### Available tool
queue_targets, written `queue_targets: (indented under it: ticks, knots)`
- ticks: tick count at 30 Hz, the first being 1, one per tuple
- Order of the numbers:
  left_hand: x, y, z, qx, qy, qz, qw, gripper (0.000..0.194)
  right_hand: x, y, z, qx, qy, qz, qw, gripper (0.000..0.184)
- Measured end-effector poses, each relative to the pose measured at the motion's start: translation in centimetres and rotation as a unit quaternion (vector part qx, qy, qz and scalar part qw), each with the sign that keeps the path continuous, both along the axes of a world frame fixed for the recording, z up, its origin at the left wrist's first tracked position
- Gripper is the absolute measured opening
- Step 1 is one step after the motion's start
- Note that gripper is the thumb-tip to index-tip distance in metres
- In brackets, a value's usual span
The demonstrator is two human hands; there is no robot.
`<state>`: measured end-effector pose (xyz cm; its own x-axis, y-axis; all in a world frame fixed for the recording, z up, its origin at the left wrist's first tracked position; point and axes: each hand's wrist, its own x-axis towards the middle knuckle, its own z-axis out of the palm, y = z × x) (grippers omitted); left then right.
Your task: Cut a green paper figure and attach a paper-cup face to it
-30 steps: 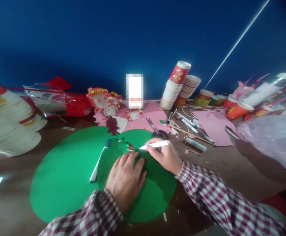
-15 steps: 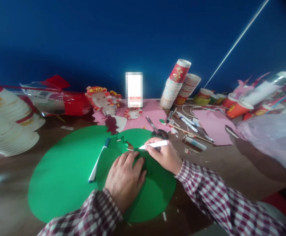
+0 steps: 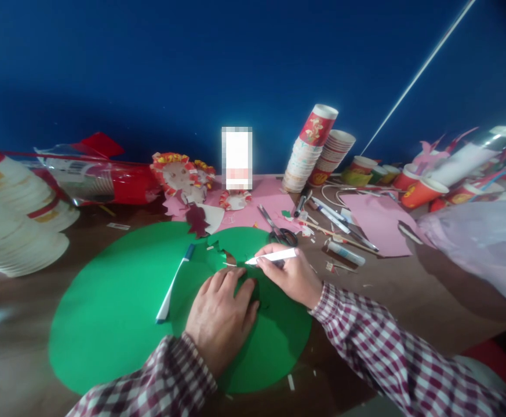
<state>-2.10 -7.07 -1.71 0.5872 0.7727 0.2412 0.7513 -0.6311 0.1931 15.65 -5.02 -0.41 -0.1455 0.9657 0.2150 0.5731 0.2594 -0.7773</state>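
Brown tabletop (image 3: 409, 295) bears a round green paper sheet (image 3: 274, 347), apparently steadied under parted fingers of the left hand (image 3: 218, 313), while fingers of the right hand (image 3: 297, 275) clamp a slim white marker (image 3: 279, 254) just beyond, presumably for control.

Identify the round paper sheets (image 3: 109, 318) by solid green. Read the held marker (image 3: 279, 255) as plain white. Match the lying marker (image 3: 170, 296) to a white barrel with dark blue ends. Note maroon-and-white check on both sleeves (image 3: 370, 330). Locate maroon on the jagged cutout (image 3: 197, 218), pink on the backing sheet (image 3: 268, 194), black on the scissor handles (image 3: 288, 236). Register brown for the table (image 3: 400, 301), deep blue for the wall (image 3: 126, 52), red with a pale motif for the top cup (image 3: 316, 128).
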Motion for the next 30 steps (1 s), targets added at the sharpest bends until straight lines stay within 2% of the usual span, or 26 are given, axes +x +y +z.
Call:
queue_targets:
  ticks: [13,20,30]
  knots:
    - [-0.11,0.01,0.03,-0.004,-0.003,0.001,1.0,0.026,-0.01,0.06,-0.12,-0.004,0.007,-0.002,1.0,0.016]
    - [0.0,0.06,-0.01,0.001,-0.005,0.0,1.0,0.027,0.13,0.13,-0.45,-0.02,0.076,-0.033,0.996,0.017]
    - [-0.12,0.0,-0.04,0.007,0.001,-0.001,1.0,0.027,0.14,0.07,-0.4,-0.005,0.019,-0.013,1.0,0.017]
